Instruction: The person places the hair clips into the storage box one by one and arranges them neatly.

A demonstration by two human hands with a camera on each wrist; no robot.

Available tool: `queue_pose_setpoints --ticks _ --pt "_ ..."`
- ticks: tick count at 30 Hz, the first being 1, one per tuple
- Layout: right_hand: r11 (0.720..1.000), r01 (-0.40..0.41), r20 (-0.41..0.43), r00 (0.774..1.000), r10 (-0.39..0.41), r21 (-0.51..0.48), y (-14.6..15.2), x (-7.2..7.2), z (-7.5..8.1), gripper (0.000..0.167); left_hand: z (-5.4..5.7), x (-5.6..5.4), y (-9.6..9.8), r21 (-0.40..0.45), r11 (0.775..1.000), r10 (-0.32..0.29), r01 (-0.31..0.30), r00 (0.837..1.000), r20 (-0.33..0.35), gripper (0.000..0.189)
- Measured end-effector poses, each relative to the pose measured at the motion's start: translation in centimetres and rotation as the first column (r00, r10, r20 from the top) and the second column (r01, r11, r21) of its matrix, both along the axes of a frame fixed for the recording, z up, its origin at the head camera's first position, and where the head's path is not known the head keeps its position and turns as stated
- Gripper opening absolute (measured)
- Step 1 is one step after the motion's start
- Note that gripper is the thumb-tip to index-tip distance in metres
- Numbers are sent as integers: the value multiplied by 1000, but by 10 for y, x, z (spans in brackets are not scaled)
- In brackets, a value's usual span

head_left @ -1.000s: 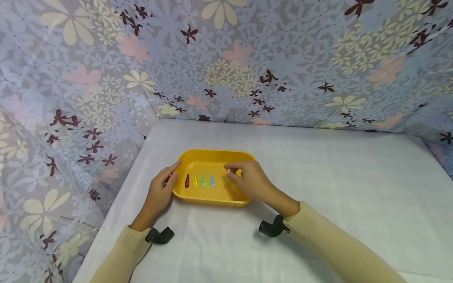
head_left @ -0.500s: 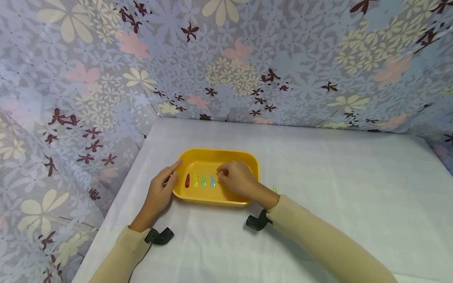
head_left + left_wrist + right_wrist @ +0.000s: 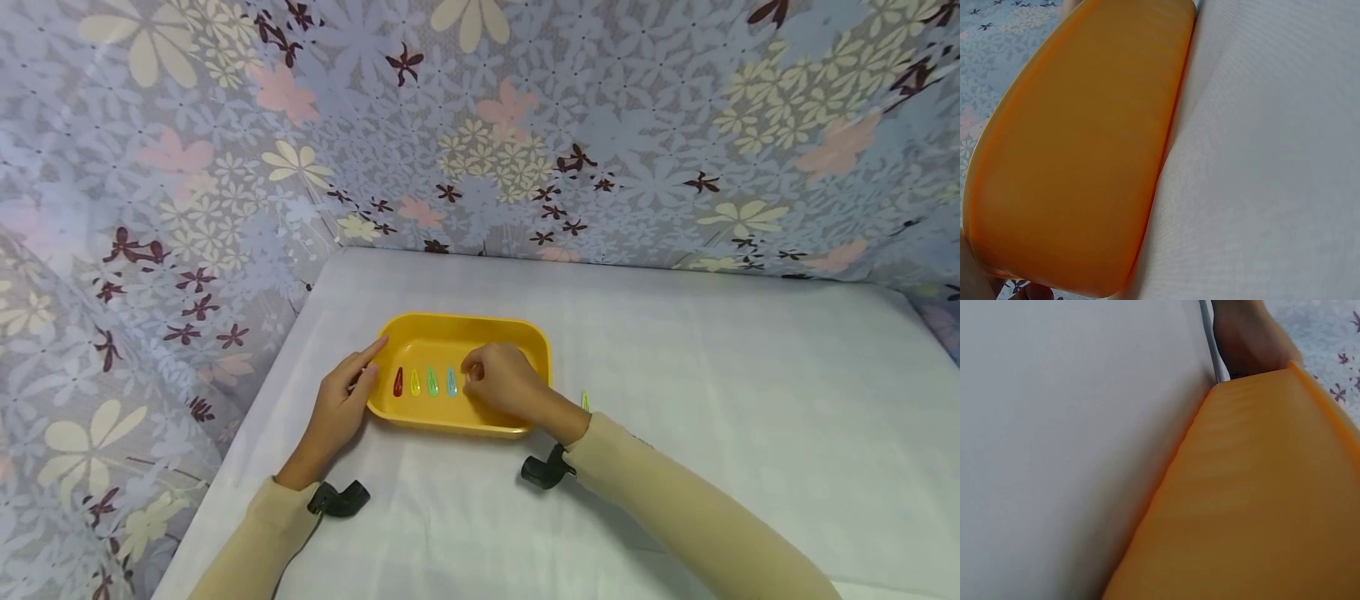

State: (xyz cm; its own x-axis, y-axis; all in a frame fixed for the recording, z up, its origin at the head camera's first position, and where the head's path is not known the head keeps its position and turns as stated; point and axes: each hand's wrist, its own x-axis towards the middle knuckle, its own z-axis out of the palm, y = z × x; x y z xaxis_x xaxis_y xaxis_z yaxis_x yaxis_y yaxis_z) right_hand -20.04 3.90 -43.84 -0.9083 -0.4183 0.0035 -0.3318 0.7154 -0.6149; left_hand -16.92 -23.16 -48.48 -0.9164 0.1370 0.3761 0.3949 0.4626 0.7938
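A yellow tray [image 3: 442,428] lies on the white cloth. Inside it, a red hair clip [image 3: 398,382], a yellow hair clip [image 3: 416,382], a green hair clip [image 3: 432,382] and a light blue hair clip [image 3: 452,382] form a row. My left hand [image 3: 341,408] holds the tray's left end, thumb and index finger at the rim. Over the tray's right half, my right hand [image 3: 504,379] pinches a small pale pink hair clip, mostly hidden by the fingers, just right of the blue one. Both wrist views show mainly the tray's outer wall [image 3: 1079,150].
A light green hair clip [image 3: 585,401] lies on the white cloth [image 3: 712,400] right of the tray, partly covered by my right forearm. Flowered fabric [image 3: 480,125] stands behind the table and along its left side. Each wrist carries a black camera mount [image 3: 341,500].
My right hand has moved left and lower into the tray with the pink clip, up to the row's right end. The green clip beyond the tray came into view. My left hand stays put.
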Motion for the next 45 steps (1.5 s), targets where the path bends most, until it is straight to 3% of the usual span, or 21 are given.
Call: queue_pose_setpoints --ticks 9,13,17,18,23,25,29,32,34,38,42,45 --pt "999 21 6 1000 -21 44 4 2 -2 18 0 -1 4 0 1000 -5 5 1000 1 40" --pt "999 40 2 999 -40 -1 7 5 3 21 -1 -1 5 -4 1000 -8 8 1000 10 40" --pt "992 75 -27 997 -78 -105 14 11 24 26 0 1 3 -8 1000 4 -4 1000 12 40" --pt "988 80 -50 995 -87 -132 17 13 30 27 4 3 4 -9 1000 6 -6 1000 11 40" --pt "965 89 -149 980 -129 -245 35 23 68 28 5 2 2 -8 1000 13 -13 1000 7 40" --pt "956 86 -183 973 -141 -279 48 30 80 28 0 -1 0 -4 1000 4 -4 1000 1 40" --pt "928 102 -221 957 -191 -358 78 46 90 28 -1 1 0 7 1000 -5 5 1000 6 40" --pt "891 150 -193 948 -252 -428 102 59 84 26 -2 2 0 12 1000 2 -2 1000 9 41" --pt "878 186 -175 942 -287 -442 118 64 73 24 -1 2 1 11 1000 6 -6 1000 13 41" --pt "906 236 -173 935 -311 -352 143 69 36 24 4 5 6 12 1000 8 -8 1000 12 41" --pt "928 251 -171 937 -304 -274 158 71 -1 25 22 14 13 13 1000 -3 3 1000 11 39" --pt "936 254 -132 948 -291 -242 162 71 -21 25 33 19 17 8 1000 -6 6 1000 16 38"
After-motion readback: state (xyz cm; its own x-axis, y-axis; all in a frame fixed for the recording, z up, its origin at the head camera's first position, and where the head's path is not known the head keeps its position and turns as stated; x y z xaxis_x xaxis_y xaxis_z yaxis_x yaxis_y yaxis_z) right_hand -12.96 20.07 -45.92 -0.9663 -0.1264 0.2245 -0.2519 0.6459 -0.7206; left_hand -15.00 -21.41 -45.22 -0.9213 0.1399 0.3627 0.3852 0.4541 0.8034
